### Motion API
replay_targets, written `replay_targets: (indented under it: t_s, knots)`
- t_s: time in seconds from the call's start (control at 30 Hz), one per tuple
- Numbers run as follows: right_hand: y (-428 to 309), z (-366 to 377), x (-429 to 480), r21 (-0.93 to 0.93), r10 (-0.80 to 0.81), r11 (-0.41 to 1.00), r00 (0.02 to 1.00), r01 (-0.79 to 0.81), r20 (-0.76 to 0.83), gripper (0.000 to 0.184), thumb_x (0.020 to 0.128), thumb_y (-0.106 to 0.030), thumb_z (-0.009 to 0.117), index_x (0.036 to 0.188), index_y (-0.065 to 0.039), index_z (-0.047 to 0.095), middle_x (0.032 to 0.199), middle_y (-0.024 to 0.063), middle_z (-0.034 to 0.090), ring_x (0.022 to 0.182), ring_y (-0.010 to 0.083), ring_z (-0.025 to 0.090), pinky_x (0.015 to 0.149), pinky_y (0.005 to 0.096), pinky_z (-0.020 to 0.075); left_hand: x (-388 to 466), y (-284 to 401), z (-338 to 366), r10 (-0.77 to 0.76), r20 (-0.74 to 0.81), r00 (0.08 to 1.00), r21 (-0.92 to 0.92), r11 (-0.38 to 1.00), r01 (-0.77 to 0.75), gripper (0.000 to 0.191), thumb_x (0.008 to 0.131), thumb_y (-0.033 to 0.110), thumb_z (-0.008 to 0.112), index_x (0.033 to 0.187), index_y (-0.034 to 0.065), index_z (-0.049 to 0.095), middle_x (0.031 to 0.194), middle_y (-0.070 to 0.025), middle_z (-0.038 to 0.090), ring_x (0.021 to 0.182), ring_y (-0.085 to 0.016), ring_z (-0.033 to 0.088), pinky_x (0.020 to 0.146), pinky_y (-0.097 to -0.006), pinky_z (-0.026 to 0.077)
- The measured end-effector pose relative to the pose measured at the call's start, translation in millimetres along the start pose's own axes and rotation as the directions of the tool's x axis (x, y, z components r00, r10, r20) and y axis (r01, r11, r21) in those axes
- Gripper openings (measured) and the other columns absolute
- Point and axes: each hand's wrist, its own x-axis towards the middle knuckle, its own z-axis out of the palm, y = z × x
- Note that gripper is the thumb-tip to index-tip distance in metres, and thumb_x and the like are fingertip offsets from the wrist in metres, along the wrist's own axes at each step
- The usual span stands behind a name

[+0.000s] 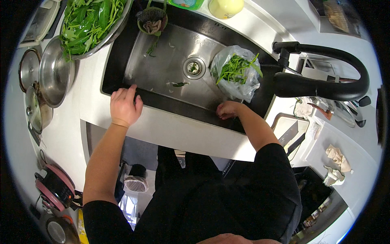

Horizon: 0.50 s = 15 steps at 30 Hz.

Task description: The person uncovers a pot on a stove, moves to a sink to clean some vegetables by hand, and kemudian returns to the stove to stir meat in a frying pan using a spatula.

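Observation:
My left hand (125, 103) rests on the front left rim of the black sink (179, 115), holding nothing, thumb apart from the fingers. Over the front right part of the sink, my right hand (228, 109) has its fingers curled; whether anything is inside them cannot be made out. Just beyond it, a clear plastic bag (224, 86) lies bunched at the sink's right side, with green leafy stems (239, 69) in it. A loose dark leaf (180, 84) and small scraps lie on the steel bottom near the drain (194, 68).
A large metal bowl (117, 36) heaped with leafy greens (91, 24) stands at the back left. A green-rimmed strainer (152, 21) hangs at the sink's far left corner. The black faucet (323, 88) arches on the right. A cleaver (288, 133) lies beyond my right arm.

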Motion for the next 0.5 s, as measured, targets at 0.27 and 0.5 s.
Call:
replay_targets:
  t_s: [0.27,0.5]
  knots:
    - [-59,-37,-136,0.348,-0.544,0.528,0.623,0.775,-0.562,0.009,0.080,-0.006,0.067,0.086,-0.008,0.062,0.083,0.0027,0.064,0.072,0.0106,0.061,0.062,0.0230,0.0511,-4,0,-2,-0.002,0.005,1.000,-0.009,1.000,0.002,0.031,0.078,0.013,0.060,0.108,0.0032,0.061,0.084,-0.0104,0.064,0.082,-0.030,0.059,0.074,-0.0405,0.044]
    - [-48,-33,-94,-0.675,-0.715,0.691,-0.381,-0.259,-0.586,0.028,0.094,-0.029,0.054,0.107,-0.006,0.066,0.091,0.0123,0.068,0.085,0.0323,0.066,0.078,0.0435,0.0513,3,-1,-1,0.015,-0.005,1.000,0.017,1.000,-0.015,0.030,0.079,0.012,0.060,0.107,0.0040,0.061,0.084,-0.0093,0.065,0.082,-0.030,0.059,0.074,-0.0404,0.044]
